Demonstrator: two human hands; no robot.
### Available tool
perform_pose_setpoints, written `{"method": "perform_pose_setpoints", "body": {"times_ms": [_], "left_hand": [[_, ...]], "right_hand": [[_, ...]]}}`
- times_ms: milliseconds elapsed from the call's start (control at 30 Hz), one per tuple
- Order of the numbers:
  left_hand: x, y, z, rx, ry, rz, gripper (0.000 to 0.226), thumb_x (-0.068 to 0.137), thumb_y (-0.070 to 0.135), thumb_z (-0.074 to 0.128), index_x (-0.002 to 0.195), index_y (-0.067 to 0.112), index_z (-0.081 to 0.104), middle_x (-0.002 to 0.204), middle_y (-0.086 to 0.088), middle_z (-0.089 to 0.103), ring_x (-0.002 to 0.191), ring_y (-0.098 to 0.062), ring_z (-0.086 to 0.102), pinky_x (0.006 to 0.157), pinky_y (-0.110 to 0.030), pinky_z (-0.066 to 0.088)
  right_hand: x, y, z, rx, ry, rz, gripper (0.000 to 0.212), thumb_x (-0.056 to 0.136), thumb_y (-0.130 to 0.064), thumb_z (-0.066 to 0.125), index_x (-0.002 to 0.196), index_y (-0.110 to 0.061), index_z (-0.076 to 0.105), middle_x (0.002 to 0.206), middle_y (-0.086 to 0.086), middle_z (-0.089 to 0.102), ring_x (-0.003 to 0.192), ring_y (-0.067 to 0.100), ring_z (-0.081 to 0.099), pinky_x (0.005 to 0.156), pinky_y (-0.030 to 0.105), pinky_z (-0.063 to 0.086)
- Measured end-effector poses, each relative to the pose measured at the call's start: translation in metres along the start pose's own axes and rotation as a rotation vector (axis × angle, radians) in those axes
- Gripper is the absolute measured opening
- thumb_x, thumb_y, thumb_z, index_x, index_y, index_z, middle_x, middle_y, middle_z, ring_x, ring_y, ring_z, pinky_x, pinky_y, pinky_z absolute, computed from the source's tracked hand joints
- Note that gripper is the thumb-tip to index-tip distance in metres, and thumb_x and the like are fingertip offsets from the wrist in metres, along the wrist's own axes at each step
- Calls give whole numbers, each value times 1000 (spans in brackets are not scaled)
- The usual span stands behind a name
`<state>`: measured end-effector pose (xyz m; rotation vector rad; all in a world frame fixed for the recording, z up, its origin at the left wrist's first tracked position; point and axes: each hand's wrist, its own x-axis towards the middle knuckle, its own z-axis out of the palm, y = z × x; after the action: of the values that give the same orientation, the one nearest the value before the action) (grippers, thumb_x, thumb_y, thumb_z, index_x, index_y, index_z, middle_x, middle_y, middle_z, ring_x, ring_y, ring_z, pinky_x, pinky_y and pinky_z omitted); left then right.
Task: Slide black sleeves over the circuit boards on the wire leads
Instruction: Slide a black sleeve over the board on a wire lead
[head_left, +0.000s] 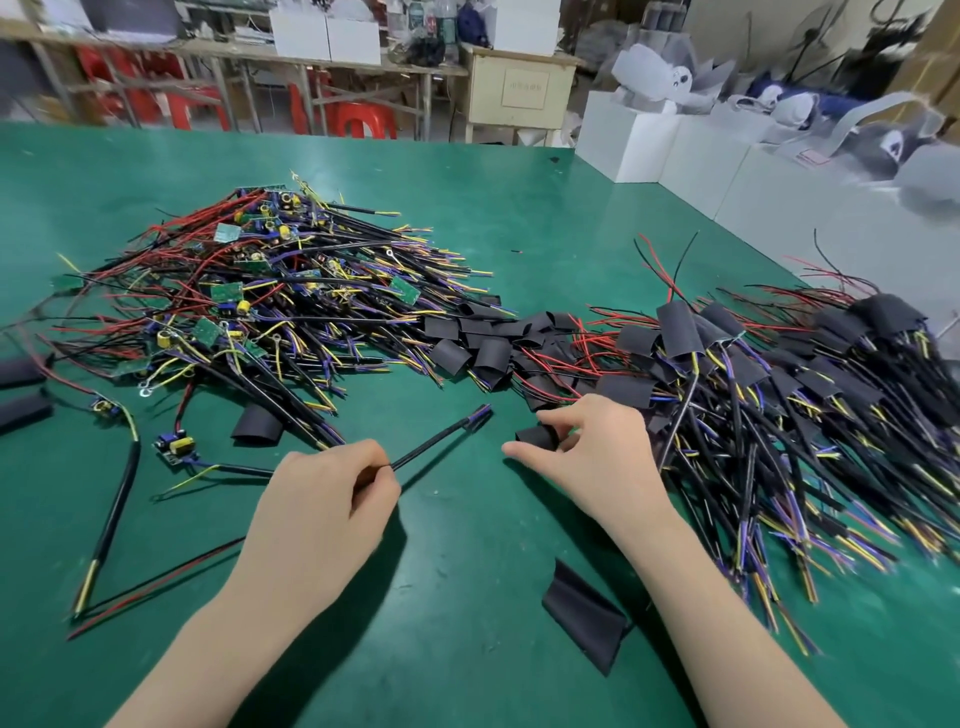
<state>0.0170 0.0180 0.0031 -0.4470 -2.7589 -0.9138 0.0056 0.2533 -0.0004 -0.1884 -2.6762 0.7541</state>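
My left hand (322, 499) pinches a black wire lead (441, 439) whose free end points up and right over the green table (467, 545). My right hand (587, 447) grips a short black sleeve (537, 435) between thumb and fingers, just right of the lead's tip. A small circuit board (175, 447) with blue and yellow parts lies on the table to the left, on a lead that runs toward my left hand. Loose black sleeves (478, 343) are heaped in the middle behind my hands.
A big tangle of bare boards and wires (260, 291) fills the left rear. A pile of sleeved leads (779, 384) lies at the right. A flat black sleeve (584, 613) rests by my right forearm, another (257, 423) left of centre. White boxes (649, 145) stand at the far right.
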Motion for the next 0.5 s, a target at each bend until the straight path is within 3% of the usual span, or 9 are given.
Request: {"method": "perform_pose_setpoints", "body": {"times_ms": [67,167,233,267,333,433,500], "left_hand": [[0,-1,0,-26,-1,20,24,84,9,64,63,19,57,43,2,49,52,-19,50,55,-11,35],[1,-4,1,-60,-25,32,22,85,11,63,64,18,58,47,1,52,58,-18,50,56,-16,37],[2,-6,3,-84,-37,23,20,85,12,62,66,17,60,52,-2,54,60,-22,49,59,-25,39],[2,-6,3,-88,-36,22,19,85,12,62,66,17,60,52,-2,54,60,-23,48,59,-27,38],[2,-6,4,-87,-32,27,19,85,12,62,66,16,60,51,-3,52,59,-24,47,59,-27,37],[3,-6,4,-91,-32,34,20,85,12,62,66,16,60,51,-5,50,60,-24,46,58,-27,37],[3,-6,3,-93,-35,38,20,86,12,62,67,16,60,52,-4,51,60,-24,47,57,-27,37]], "right_hand": [[-1,0,-1,42,-11,15,52,59,-52,82,90,-10,75,69,0,63,65,18,61,72,33,51],[-1,1,-5,124,-34,30,50,61,-55,81,101,-27,75,57,-13,53,54,1,53,64,16,44],[-1,2,-6,91,-59,18,34,63,-55,80,86,-30,76,45,-15,45,49,0,47,54,9,34],[-1,3,-7,45,-55,-11,25,66,-54,79,71,-30,73,42,-13,42,49,2,46,51,11,32],[-1,5,-6,-67,-31,-74,34,70,-52,76,53,-27,60,44,-8,42,52,9,44,48,17,28],[1,5,-3,-122,-23,-86,37,70,-52,75,70,-15,72,61,0,57,63,21,53,57,30,43],[2,8,-3,-112,-54,-95,42,72,-49,74,84,-8,72,75,4,58,67,21,56,66,32,48]]}}
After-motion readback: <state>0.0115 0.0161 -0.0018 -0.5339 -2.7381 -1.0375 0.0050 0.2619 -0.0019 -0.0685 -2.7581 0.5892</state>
